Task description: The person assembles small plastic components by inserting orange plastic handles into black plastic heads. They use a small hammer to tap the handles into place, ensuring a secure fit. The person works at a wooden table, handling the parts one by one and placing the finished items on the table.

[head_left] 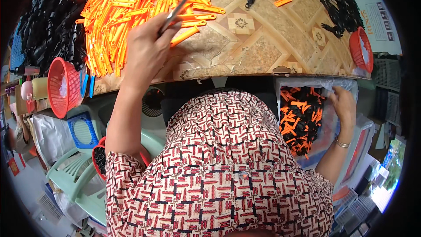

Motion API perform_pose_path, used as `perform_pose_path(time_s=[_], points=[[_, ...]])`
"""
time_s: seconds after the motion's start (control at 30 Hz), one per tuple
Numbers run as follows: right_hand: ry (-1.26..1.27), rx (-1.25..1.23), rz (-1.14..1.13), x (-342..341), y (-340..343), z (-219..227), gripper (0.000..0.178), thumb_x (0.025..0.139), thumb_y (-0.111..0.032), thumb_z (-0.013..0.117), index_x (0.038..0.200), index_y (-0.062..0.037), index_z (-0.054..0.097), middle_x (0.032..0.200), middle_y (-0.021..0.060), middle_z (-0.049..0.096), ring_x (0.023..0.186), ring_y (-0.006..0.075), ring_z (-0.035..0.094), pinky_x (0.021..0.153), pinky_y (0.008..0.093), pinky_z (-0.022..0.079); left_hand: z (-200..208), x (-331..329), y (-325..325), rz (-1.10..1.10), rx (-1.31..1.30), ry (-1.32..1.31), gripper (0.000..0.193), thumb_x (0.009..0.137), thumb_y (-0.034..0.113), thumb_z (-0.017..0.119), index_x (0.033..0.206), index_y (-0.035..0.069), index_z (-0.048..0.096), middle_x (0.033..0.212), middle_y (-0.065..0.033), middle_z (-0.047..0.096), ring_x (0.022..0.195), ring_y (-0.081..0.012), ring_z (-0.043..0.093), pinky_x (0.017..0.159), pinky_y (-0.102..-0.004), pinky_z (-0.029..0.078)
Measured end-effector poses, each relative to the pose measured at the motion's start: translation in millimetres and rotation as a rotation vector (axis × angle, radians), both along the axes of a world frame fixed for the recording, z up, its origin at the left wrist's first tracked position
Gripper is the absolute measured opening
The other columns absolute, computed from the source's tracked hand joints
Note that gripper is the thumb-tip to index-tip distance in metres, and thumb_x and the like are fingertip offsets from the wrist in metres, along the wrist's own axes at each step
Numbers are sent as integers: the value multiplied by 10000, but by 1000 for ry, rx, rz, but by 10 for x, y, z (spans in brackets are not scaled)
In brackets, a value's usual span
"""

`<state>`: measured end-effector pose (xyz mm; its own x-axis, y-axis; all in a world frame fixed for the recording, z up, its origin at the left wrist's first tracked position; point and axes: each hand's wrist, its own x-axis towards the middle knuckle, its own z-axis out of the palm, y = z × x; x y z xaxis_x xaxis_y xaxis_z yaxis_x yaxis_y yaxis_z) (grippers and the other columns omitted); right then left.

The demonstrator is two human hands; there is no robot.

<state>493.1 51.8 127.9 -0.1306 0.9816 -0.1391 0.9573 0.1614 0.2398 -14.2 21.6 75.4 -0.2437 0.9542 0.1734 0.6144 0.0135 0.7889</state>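
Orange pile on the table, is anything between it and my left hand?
Nothing visible stands between the orange pile and your left hand except the yellow-headed tool it grips, which overlaps the pile in view.

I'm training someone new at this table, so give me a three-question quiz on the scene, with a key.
1. Which hand holds the tool?
2. True or false: the right hand is at the bin of mixed black and orange pieces.
3. What colour is the pile nearest the tool?
A) Blue
B) Orange
C) Green

Key:
1. The left hand.
2. True.
3. B.
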Motion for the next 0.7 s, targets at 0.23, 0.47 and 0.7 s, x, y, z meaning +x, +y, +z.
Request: perform_pose_path(time_s=[0.23, 0.47, 0.7], points=[[641, 19, 378, -1489, 877, -147, 225, 958, -186, 595, 1116, -65, 699, 984, 160, 713, 890, 338, 678, 766, 382, 516, -269, 358, 768, -225, 137, 454, 184, 907, 220, 672, 1047, 110, 724, 1009, -96, 605, 925, -308, 632, 796, -414, 506], [612, 268, 673, -2330, 1656, -715, 193, 917, -120, 587, 1076, -109, 697, 1144, 73, 652, 965, 305, 643, 812, 415, 509, -359, 317, 938, -243, 243, 584, 166, 890, 238, 693, 1015, 129, 707, 1028, -86, 622, 951, -302, 641, 798, -399, 523], [628, 477, 713, -2403, 1828, -744, 204, 924, -128, 627, 1126, -104, 619, 1032, 80, 597, 935, 292, 652, 793, 396, 524, -136, -73, 688, -126, 282, -327, 95, 917, 68, 694, 1005, 52, 728, 865, -2, 680, 805, -73, 629, 687, -238, 499]])
